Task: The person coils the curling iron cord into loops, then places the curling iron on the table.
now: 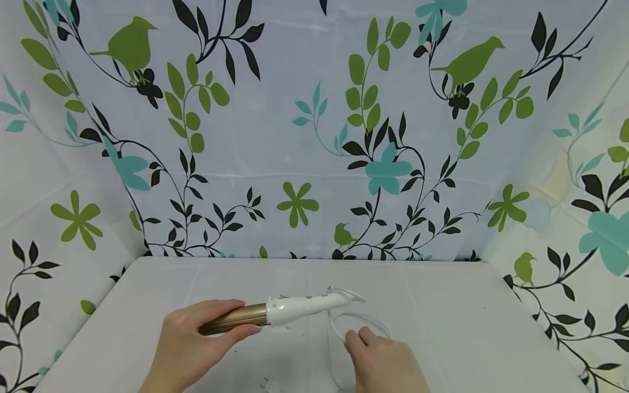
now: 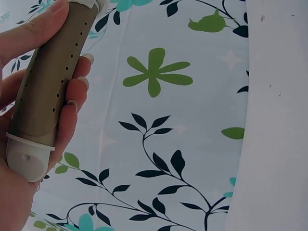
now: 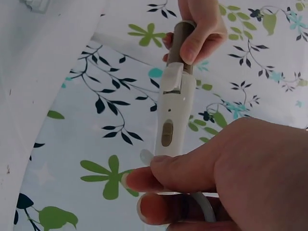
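Note:
My left hand (image 1: 189, 341) grips a hair curling iron (image 1: 304, 308) by its gold barrel (image 1: 241, 317), thumb on one side and fingers on the other. Rows of small holes and a white end cap (image 2: 30, 159) show on the barrel in the left wrist view. The white handle points right, with a brownish slide switch (image 3: 167, 133) facing the right wrist camera. Below the handle's end, my right hand (image 1: 385, 363) has curled fingers around the white cord (image 1: 361, 315), which loops behind it and passes between the fingers in the right wrist view.
A plug (image 1: 271, 385) lies on the white table (image 1: 147, 295) near the front edge. Cloth walls (image 1: 255, 142) printed with leaves, flowers and birds rise at the back and both sides. Small dark specks dot the tabletop.

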Demonstrator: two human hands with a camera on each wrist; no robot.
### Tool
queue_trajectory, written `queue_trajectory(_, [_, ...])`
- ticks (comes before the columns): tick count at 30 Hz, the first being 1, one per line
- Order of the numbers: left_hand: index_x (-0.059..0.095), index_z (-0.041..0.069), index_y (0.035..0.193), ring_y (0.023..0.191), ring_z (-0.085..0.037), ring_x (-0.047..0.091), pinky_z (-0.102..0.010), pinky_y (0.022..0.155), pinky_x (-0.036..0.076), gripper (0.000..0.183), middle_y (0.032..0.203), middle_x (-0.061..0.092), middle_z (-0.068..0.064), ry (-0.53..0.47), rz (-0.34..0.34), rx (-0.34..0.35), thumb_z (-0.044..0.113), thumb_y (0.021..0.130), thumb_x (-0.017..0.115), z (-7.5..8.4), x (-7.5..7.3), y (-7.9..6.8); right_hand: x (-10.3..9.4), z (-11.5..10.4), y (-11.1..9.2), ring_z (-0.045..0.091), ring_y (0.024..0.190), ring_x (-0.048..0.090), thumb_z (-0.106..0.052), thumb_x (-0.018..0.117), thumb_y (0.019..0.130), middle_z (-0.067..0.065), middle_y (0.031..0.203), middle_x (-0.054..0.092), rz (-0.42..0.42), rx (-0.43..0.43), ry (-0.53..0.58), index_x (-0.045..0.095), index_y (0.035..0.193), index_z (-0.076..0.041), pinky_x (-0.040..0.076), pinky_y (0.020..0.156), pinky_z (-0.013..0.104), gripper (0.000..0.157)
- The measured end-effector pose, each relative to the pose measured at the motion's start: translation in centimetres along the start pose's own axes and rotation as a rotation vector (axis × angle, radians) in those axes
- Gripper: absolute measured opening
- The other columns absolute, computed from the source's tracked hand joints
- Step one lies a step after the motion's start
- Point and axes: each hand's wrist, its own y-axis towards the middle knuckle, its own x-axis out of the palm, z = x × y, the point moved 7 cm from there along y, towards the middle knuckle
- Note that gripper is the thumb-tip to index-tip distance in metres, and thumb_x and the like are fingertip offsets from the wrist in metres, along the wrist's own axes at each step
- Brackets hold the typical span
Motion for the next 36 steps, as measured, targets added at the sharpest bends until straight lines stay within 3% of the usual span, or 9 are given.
queue_trajectory(3, [0.079, 0.025, 0.093, 0.070, 0.000, 0.068, -0.011, 0.062, 0.050, 0.043, 0.084, 0.075, 0.012, 0.015, -0.021, -0.049, 0.024, 0.055, 0.097, -0.2, 0.2, 0.0, -1.1, 0.1, 0.1, 0.000, 0.049, 0.016, -0.025, 0.038, 0.106, -0.010, 0.062, 0.030, 0.120, -0.039, 0.024, 0.053, 0.072, -0.016, 0.016, 0.042, 0.012, 0.038])
queue_trajectory(5, [0.079, 0.026, 0.094, 0.069, 0.001, 0.067, -0.011, 0.061, 0.050, 0.041, 0.084, 0.075, 0.014, 0.018, -0.039, -0.068, 0.024, 0.057, 0.097, -0.2, 0.2, 0.0, -1.6, 0.1, 0.2, 0.000, 0.049, 0.020, -0.031, 0.018, 0.109, -0.009, 0.063, 0.032, 0.182, -0.070, 0.037, 0.055, 0.073, -0.015, 0.017, 0.043, 0.011, 0.054])
queue_trajectory(11, [0.078, 0.028, 0.094, 0.070, 0.002, 0.066, -0.011, 0.062, 0.049, 0.039, 0.085, 0.074, 0.017, 0.030, -0.072, -0.069, 0.028, 0.060, 0.096, -0.1, 0.5, 0.0, -2.7, 0.0, 0.5, 0.005, 0.052, 0.034, -0.022, 0.023, 0.107, -0.007, 0.067, 0.043, 0.259, -0.151, 0.077, 0.061, 0.075, -0.012, 0.029, 0.043, 0.011, 0.050])
queue_trajectory(16, [0.079, 0.027, 0.095, 0.071, 0.001, 0.067, -0.011, 0.064, 0.050, 0.040, 0.086, 0.075, 0.016, 0.009, -0.074, -0.036, 0.025, 0.059, 0.096, 0.0, 0.6, 0.0, -3.3, 0.2, 0.6, 0.006, 0.057, 0.033, -0.010, 0.022, 0.096, -0.007, 0.070, 0.045, 0.288, -0.202, 0.080, 0.059, 0.074, -0.014, 0.030, 0.049, 0.012, 0.043])
queue_trajectory(23, [0.079, 0.021, 0.095, 0.071, -0.003, 0.069, -0.011, 0.066, 0.051, 0.043, 0.086, 0.076, 0.009, -0.057, -0.055, 0.055, 0.019, 0.056, 0.097, 0.2, 0.5, -0.2, -4.3, 0.5, 0.9, 0.009, 0.061, 0.040, -0.018, 0.036, 0.109, -0.003, 0.074, 0.048, 0.384, -0.220, 0.110, 0.061, 0.081, -0.009, 0.038, 0.053, 0.013, 0.039])
queue_trajectory(28, [0.080, 0.019, 0.095, 0.071, -0.004, 0.070, -0.012, 0.065, 0.051, 0.044, 0.086, 0.076, 0.006, -0.067, -0.055, 0.075, 0.016, 0.055, 0.097, 0.2, 0.3, -0.2, -5.2, 0.7, 1.2, 0.009, 0.062, 0.045, -0.023, 0.043, 0.108, -0.003, 0.077, 0.053, 0.479, -0.242, 0.160, 0.062, 0.081, -0.008, 0.042, 0.054, 0.014, 0.036])
queue_trajectory(36, [0.080, 0.020, 0.095, 0.072, -0.004, 0.070, -0.012, 0.065, 0.052, 0.041, 0.087, 0.076, 0.008, -0.065, -0.084, 0.081, 0.020, 0.057, 0.096, 0.3, 0.5, -0.1, -6.5, 0.1, 1.5, 0.006, 0.060, 0.040, -0.019, 0.047, 0.107, -0.003, 0.074, 0.053, 0.562, -0.332, 0.199, 0.061, 0.077, -0.006, 0.036, 0.052, 0.010, 0.035])
